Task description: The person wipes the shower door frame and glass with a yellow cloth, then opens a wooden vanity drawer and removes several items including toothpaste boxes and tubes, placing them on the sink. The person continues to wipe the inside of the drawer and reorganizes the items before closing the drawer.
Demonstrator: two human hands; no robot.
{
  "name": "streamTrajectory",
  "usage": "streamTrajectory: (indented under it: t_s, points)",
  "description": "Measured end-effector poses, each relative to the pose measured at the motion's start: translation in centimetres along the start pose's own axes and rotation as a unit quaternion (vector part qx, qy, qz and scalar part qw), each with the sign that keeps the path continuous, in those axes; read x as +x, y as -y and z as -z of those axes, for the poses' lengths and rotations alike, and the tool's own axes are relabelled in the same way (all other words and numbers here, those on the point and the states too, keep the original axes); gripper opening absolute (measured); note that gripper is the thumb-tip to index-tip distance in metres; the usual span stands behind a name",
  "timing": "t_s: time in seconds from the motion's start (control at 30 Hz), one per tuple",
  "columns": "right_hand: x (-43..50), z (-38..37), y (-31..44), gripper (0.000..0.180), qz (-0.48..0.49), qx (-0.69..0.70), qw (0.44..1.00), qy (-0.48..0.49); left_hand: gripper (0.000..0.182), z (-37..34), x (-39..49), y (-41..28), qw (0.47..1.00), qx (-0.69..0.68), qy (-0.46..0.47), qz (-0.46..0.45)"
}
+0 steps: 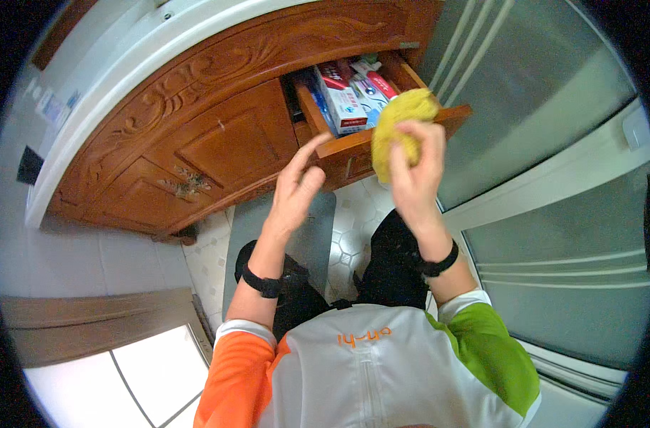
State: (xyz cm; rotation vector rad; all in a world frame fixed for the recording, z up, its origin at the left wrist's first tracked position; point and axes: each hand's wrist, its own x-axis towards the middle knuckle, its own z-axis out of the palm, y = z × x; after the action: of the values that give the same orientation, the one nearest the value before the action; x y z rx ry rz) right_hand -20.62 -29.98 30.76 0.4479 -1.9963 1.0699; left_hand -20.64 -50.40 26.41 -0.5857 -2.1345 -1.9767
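A crumpled yellow cloth (pixel 405 115) is gripped in my right hand (pixel 418 166), held over the front of a pulled-out wooden drawer (pixel 346 142) and hiding part of it. My left hand (pixel 296 187) holds nothing. Its fingers are apart, with the index fingertip close to the drawer's left front corner; I cannot tell if it touches. Inside the drawer lies a white and red cardboard box (pixel 342 99). Beside it is a second printed box (pixel 376 88) in white, red and blue. More packets sit deeper in, partly hidden.
The drawer belongs to a carved wooden cabinet (pixel 223 136) under a white countertop (pixel 108 69). On the right stands a frosted glass door (pixel 523 107) with a white frame. A grey mat (pixel 317 235) lies on the tiled floor (pixel 352 235). A bright opening (pixel 127 380) is at lower left.
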Motion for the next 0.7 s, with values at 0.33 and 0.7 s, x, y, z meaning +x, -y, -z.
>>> streamTrajectory:
  t_s: [0.33, 0.7]
  points:
    - [3.3, -0.2, 1.7, 0.024, 0.110, 0.017, 0.977, 0.183, 0.031, 2.8, 0.1, -2.0, 0.958, -0.098, -0.269, -0.010]
    - [3.6, 0.5, -2.7, 0.022, 0.069, -0.095, 0.964, 0.237, 0.027, 0.8, 8.0, 4.0, 0.980, 0.150, -0.109, -0.069]
